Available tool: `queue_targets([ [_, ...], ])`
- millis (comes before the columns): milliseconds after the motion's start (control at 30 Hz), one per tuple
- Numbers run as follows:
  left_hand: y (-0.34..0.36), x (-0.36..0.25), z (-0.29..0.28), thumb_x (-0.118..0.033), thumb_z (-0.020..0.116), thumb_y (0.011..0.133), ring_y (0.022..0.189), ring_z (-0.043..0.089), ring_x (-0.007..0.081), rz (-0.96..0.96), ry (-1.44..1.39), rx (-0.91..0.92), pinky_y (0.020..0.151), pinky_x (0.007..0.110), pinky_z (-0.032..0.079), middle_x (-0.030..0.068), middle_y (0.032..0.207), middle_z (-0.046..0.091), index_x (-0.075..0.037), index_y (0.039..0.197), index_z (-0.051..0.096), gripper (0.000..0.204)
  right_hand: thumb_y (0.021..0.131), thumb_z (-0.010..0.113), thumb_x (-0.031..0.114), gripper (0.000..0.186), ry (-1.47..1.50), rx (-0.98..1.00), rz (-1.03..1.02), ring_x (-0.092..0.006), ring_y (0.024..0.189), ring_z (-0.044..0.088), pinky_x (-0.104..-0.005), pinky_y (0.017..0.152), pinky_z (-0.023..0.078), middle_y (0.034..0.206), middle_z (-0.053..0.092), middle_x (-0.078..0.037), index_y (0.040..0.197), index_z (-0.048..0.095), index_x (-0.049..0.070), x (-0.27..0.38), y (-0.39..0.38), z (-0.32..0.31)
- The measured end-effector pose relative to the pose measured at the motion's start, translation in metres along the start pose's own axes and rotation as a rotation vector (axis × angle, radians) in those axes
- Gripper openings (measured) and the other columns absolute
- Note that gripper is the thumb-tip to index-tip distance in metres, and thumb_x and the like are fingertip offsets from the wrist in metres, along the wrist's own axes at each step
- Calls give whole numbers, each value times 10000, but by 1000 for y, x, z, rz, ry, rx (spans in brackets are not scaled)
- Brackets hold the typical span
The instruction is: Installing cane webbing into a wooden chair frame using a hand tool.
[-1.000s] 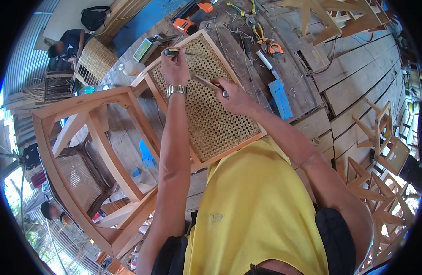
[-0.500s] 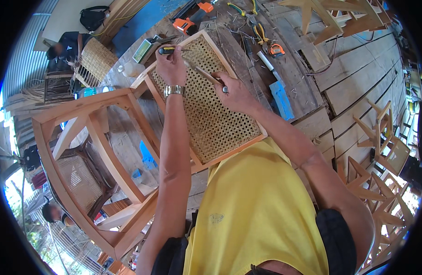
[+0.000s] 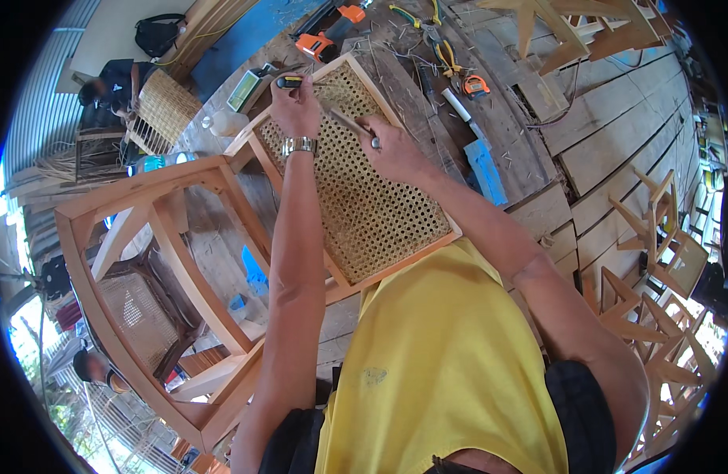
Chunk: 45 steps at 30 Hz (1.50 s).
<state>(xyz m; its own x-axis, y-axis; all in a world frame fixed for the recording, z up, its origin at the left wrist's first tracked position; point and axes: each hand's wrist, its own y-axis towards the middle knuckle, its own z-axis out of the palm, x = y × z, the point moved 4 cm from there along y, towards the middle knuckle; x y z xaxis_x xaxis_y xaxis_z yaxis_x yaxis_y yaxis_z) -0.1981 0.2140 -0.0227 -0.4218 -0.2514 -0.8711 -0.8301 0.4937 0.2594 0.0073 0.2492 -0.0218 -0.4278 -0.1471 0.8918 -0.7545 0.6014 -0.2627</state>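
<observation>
My left hand (image 3: 295,110) grips a yellow-and-black handled tool (image 3: 289,82) over the upper left of a caned panel (image 3: 368,217) in a pale wooden frame. My right hand (image 3: 392,152) is closed on a long metal-looking tool (image 3: 345,120), angled toward my left hand across the weave; its exact kind is hard to make out. A wooden chair frame (image 3: 85,205) lies beside the panel on the left, joined or touching at its upper corner.
Pliers (image 3: 441,51), orange tape measure (image 3: 474,85), orange power tool (image 3: 316,46) and blue scraps (image 3: 484,170) lie on the worn bench. Wooden chair frames (image 3: 656,229) stand right on the plank floor (image 3: 593,126). A co-worker (image 3: 119,95) holds woven work upper left; another person (image 3: 95,366) is lower left.
Both my hands have shifted a little upward, my left also slightly leftward, each still holding its tool. The panel stays in about the same place.
</observation>
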Motion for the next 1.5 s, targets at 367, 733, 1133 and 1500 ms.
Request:
queue_targets([
  [367,-53,-19,-99,-234,755,929,649,483,25,-199,-265,-53,565,190,391,-41,857,639,-51,1076,665,251,1036,525,149,410,364,-372,23,-64,661,493,-221,616,429,1017,670,-38,1427,486,31,-83,-140,-182],
  [733,-168,-43,-65,-142,761,910,773,549,29,-331,-319,299,669,193,442,-55,867,650,-84,1020,691,143,1040,523,209,383,216,-251,295,-29,617,427,-191,545,350,818,558,10,1366,517,7,-83,-245,-140],
  [1133,-235,-47,-39,-122,759,911,754,548,14,-268,-286,355,659,191,454,-51,896,679,-95,1014,684,130,1053,496,210,376,266,-86,246,-40,673,489,-193,556,378,799,560,11,1372,532,14,-87,-266,-110],
  [1500,-232,-63,-18,-166,771,894,739,588,43,-161,-73,458,666,217,484,-16,844,683,-82,1001,687,160,1054,502,188,362,290,-116,152,-47,675,487,-204,576,391,809,563,17,1373,541,23,-92,-255,-104],
])
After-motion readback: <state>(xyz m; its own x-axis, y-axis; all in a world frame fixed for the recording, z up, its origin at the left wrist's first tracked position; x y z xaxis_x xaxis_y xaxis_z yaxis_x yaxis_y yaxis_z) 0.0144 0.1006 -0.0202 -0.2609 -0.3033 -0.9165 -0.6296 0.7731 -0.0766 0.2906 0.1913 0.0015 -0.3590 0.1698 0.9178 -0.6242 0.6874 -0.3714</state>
